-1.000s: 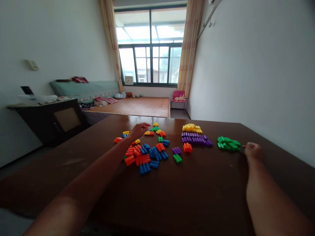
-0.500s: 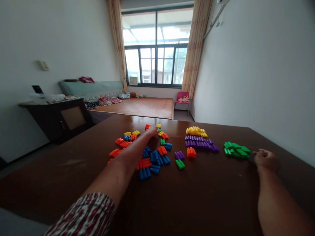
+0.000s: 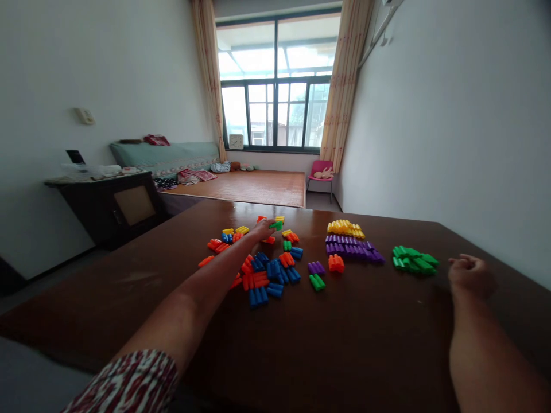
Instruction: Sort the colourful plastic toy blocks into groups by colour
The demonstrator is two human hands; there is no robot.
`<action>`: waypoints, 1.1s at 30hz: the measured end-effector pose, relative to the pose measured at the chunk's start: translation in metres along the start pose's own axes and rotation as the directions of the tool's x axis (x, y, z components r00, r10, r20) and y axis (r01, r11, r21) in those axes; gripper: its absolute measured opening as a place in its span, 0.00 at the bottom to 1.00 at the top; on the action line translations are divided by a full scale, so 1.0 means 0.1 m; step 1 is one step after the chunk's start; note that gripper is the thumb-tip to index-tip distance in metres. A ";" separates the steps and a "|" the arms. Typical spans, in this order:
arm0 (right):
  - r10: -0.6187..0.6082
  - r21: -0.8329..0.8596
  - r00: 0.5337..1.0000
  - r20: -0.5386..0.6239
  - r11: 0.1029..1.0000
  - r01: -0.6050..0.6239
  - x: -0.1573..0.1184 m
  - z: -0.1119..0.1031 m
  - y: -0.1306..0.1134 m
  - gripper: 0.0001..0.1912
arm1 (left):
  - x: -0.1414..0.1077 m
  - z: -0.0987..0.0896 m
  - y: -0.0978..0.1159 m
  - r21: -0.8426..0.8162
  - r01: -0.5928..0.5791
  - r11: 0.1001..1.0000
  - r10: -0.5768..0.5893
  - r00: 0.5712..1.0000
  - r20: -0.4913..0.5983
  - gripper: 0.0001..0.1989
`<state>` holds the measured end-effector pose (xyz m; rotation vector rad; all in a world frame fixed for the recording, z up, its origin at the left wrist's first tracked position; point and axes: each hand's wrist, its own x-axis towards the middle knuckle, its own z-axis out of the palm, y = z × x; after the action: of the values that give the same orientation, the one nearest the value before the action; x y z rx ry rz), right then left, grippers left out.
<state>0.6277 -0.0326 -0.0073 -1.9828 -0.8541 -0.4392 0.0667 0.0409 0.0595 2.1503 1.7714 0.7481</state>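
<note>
My left hand (image 3: 262, 229) reaches to the far side of a loose, mixed heap of plastic building blocks. Its fingers are closed on a green block (image 3: 276, 226) made of joined tubes. Around that hand lie orange blocks (image 3: 289, 236), yellow blocks (image 3: 242, 229) and blue blocks (image 3: 275, 269). My right hand (image 3: 471, 275) rests at the right of the table with its fingers curled and nothing visible in them. It is nearest to a pile of green blocks (image 3: 414, 261), a little apart from it.
Right of the heap are stacked yellow blocks (image 3: 345, 229) and rows of purple blocks (image 3: 353, 248). An orange stack (image 3: 336, 263), a purple block (image 3: 316, 268) and another green block (image 3: 317, 282) lie nearer on the brown table (image 3: 365, 344). Beyond stand a bed (image 3: 258, 186) and a pink chair (image 3: 319, 167).
My left hand has drawn slightly left, and the green block now shows at its fingertips. My right hand has shifted slightly right, away from the green pile. The view has turned slightly.
</note>
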 end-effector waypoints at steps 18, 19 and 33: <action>-0.867 0.830 0.305 0.395 0.479 0.286 -2.09 -0.33 -2.44 0.20 | -1.02 0.21 0.39 -0.512 -0.319 0.797 0.340 0.939 -0.056 0.13; -0.863 0.821 0.320 0.390 0.484 0.304 -2.12 -0.31 -2.42 0.19 | -1.03 0.18 0.38 -0.473 -0.327 0.818 0.335 0.940 -0.069 0.13; -0.808 0.786 0.403 0.430 0.555 0.273 -1.88 -0.46 -2.41 0.18 | -1.09 0.16 0.45 -0.386 -0.429 0.817 0.413 0.902 -0.127 0.13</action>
<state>0.3251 -0.0608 0.0495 -1.0953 -2.0118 0.3846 0.0988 -0.0729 0.0441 2.2497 1.0206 1.1513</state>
